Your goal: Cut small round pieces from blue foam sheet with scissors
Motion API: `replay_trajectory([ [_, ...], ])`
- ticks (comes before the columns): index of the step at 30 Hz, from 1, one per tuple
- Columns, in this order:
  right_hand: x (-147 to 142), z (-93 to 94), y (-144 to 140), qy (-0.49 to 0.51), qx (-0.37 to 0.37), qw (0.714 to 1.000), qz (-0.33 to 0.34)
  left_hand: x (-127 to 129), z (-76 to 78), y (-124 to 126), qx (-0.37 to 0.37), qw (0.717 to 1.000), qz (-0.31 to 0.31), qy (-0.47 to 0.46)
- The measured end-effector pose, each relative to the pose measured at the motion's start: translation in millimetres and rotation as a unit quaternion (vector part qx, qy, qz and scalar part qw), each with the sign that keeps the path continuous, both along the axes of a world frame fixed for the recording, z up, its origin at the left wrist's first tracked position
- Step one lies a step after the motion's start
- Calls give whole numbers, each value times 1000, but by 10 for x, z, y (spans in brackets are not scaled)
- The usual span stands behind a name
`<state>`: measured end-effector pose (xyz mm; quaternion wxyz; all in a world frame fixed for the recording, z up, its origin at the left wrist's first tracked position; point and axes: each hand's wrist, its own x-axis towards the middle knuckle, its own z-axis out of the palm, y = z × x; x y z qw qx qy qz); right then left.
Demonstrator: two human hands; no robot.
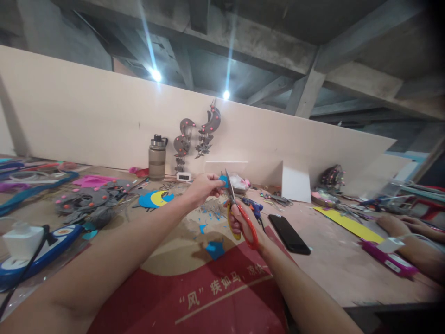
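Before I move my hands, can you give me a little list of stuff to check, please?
1. Left hand holding the small blue piece: ok, pinched between thumb and fingers.
2. Right hand holding the scissors: ok, gripped by the handles.
3. Left fingertips well away from the blades: not ok, they look close.
4. Blades touching the blue piece: cannot tell.
5. Phone out from under your arms: ok, it lies to the right of your right arm.
6. Scraps tidied up: not ok, blue scraps lie below your hands.
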<state>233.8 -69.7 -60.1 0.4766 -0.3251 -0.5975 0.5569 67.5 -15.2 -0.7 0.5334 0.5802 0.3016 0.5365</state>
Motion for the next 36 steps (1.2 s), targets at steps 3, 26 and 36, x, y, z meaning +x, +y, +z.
replay_trajectory([
  [3, -1, -4, 4, 3, -3, 1000, -3, -5, 8, -8, -4, 1000, -8, -1],
  [26, 19, -63, 44, 38, -18, 999, 11, -59, 76, -26, -10, 1000, 5, 4],
  [36, 28, -49, 25, 29, -1, 1000, -4, -21, 47, -21, -24, 1000, -7, -8],
])
